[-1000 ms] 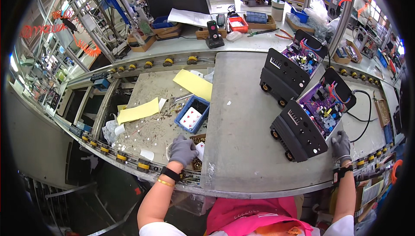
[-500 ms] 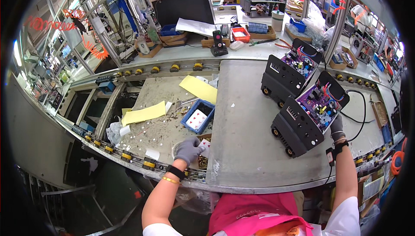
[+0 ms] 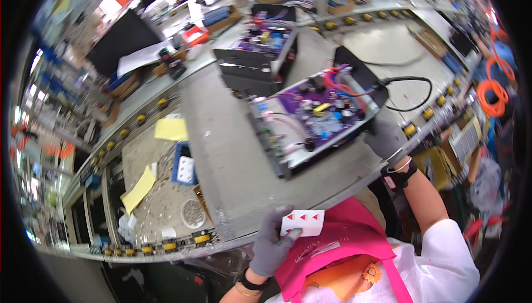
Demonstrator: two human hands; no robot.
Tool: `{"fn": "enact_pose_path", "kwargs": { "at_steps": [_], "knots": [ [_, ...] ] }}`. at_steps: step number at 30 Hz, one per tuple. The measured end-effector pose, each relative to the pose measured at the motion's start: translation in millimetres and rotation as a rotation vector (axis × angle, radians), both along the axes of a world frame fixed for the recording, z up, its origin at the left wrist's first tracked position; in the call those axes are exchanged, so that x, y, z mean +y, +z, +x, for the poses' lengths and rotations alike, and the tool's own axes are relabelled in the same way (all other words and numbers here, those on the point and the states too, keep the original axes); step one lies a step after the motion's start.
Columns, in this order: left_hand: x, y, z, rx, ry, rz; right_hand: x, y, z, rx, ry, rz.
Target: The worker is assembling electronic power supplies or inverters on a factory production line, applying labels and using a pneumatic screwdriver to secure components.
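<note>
My gloved left hand (image 3: pixel 270 250) pinches a white sticker sheet (image 3: pixel 310 222) with red triangles, in front of my pink apron (image 3: pixel 341 242). To the right, my gloved right hand (image 3: pixel 386 138) grips the near right corner of an open black electronic device (image 3: pixel 316 111); its fingertips are hidden by the case. Inside the case a purple circuit board (image 3: pixel 299 102) shows, with red and blue wires. A black cable (image 3: pixel 424 84) loops from its back end. Behind it a second open device (image 3: pixel 260 53) stands on the grey work surface (image 3: pixel 221 153).
On the left stand a blue bin (image 3: pixel 182 176) holding more sticker sheets and a round dish (image 3: pixel 193 214) of small parts. Yellow paper sheets (image 3: pixel 139 189) lie nearby. Rollers (image 3: pixel 169 246) line the bench edge. An orange coiled hose (image 3: pixel 492 95) hangs at the far right.
The view has swung right. My left hand has lifted the sticker sheet from beside the parts toward my apron. The nearer device appears turned, its open inside facing me more, with my right hand still at it.
</note>
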State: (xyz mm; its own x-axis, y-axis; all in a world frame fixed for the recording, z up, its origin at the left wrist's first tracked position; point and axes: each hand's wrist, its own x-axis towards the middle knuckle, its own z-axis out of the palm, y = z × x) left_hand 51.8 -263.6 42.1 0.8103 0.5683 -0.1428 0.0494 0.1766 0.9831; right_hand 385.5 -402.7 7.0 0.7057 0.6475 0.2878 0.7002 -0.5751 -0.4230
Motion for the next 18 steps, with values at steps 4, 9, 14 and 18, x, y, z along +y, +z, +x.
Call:
{"fn": "enact_pose_path", "kwargs": {
  "at_steps": [4, 9, 14, 18],
  "knots": [
    [-24, -14, 39, 0.022, -0.157, 0.134, -31, 55, -49, -0.175, 0.116, 0.036],
    [-32, -13, 59, 0.121, -0.142, 0.364, -29, 68, -103, 0.241, 0.538, 0.301],
    [-34, -7, 59, 0.117, -0.102, 0.479, -17, 46, -109, 0.1, 0.774, 0.165],
    [-31, -4, 57, 0.182, -0.09, 0.42, -13, 40, -98, 0.342, 0.833, 0.243]
  ]
}}
